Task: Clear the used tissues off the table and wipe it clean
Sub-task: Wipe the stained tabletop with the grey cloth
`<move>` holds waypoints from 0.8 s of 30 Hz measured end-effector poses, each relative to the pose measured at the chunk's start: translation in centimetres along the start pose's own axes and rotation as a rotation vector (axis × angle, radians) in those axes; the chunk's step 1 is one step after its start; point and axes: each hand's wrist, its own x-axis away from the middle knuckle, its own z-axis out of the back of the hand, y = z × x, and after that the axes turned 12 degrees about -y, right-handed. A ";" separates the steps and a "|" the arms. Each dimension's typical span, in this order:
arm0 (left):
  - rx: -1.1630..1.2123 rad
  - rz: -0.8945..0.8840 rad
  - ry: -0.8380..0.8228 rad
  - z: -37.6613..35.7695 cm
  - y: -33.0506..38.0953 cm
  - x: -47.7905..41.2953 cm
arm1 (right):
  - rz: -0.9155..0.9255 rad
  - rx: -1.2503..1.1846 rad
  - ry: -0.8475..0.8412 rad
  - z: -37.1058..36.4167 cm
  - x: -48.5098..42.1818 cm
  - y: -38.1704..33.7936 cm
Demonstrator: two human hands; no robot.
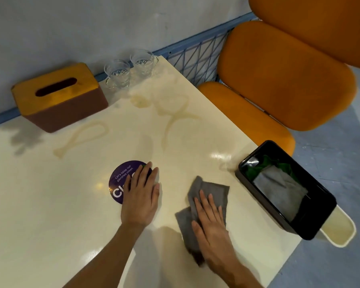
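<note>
The cream table (50, 204) carries brownish liquid streaks (175, 119) across its far half. My right hand (211, 223) lies flat with straight fingers on a grey cloth (210, 190), pressing it to the table near the front right. My left hand (142, 196) rests flat on the table, partly covering a round purple sticker (121, 179). No loose tissues show on the tabletop.
A brown tissue box (58, 96) with a yellow lid stands at the back left by the wall. Two clear glass cups (131, 67) sit at the back edge. A black bin (285, 190) holding grey and green material stands at the table's right edge. An orange chair (279, 80) is beyond.
</note>
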 end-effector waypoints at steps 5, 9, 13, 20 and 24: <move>0.039 0.001 -0.027 0.4 0.3 -0.3 | 0.079 -0.158 0.016 -1.0 4.4 1.6; 0.168 -0.002 -0.040 1.4 1.4 2.0 | 0.104 -0.113 0.108 0.7 5.1 2.4; 0.384 0.044 0.022 2.1 3.2 7.2 | 0.074 -0.283 0.062 5.4 5.4 1.1; 1.024 0.144 -0.089 2.9 11.7 15.9 | -0.014 -0.732 -0.146 9.2 6.4 -0.1; 1.092 0.174 -0.065 1.5 16.0 18.6 | -0.140 -1.018 -0.237 9.1 7.9 -0.9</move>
